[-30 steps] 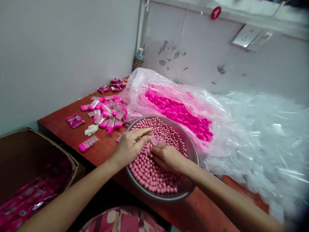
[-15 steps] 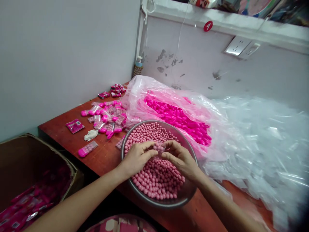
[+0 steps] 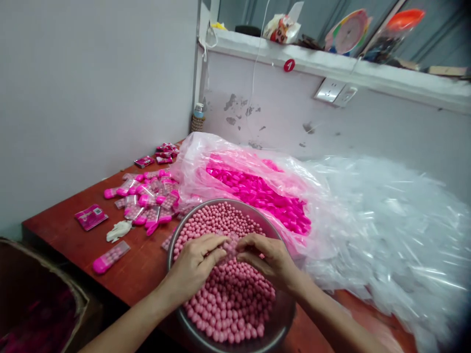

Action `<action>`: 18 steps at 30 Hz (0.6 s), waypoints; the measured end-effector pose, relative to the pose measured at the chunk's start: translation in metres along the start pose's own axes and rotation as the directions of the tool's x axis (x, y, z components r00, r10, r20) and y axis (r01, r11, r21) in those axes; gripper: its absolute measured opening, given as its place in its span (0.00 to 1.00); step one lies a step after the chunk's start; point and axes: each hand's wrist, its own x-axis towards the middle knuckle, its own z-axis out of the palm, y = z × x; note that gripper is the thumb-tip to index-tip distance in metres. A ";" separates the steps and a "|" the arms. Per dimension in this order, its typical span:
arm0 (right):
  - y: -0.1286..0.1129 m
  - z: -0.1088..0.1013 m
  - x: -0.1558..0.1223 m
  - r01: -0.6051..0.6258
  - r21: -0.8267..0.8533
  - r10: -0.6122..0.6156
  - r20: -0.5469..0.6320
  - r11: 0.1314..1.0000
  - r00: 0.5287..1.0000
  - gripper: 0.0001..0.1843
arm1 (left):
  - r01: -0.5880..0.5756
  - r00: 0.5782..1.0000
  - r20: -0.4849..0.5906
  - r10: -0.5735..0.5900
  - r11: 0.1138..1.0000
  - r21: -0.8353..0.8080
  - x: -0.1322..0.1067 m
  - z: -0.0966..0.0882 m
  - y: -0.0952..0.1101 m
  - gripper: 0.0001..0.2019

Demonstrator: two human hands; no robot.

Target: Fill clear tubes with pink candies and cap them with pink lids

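Over a metal bowl (image 3: 171,260) of small pink beads (image 3: 224,304), my two hands meet. My left hand (image 3: 198,262) pinches a small clear plastic container (image 3: 229,247) between thumb and fingers. On its other side, my right hand (image 3: 270,257) is closed with fingertips at the container's edge. The container looks see-through with pink beads in or behind it; blur hides which. Behind the bowl, a clear plastic bag (image 3: 195,152) lies open around bright pink plastic caps (image 3: 257,191).
Pink-capped bead containers (image 3: 147,196) lie heaped left of the bag, with one single container (image 3: 111,257) nearer the edge. A pink packet (image 3: 91,216) and a crumpled white item (image 3: 119,230) lie close by. Clear plastic pieces (image 3: 386,235) pile up at right. A cardboard box (image 3: 79,289) stands lower left.
The view has tilted up and shifted right, so the bowl and table sit lower and further left. Both hands stay together over the bowl at the small clear container.
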 end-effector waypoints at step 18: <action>0.178 -0.045 0.163 -0.500 -0.625 0.573 -0.100 0.600 0.813 0.15 | 0.230 0.971 0.051 -0.234 0.850 -0.475 -0.002 0.004 -0.007 0.12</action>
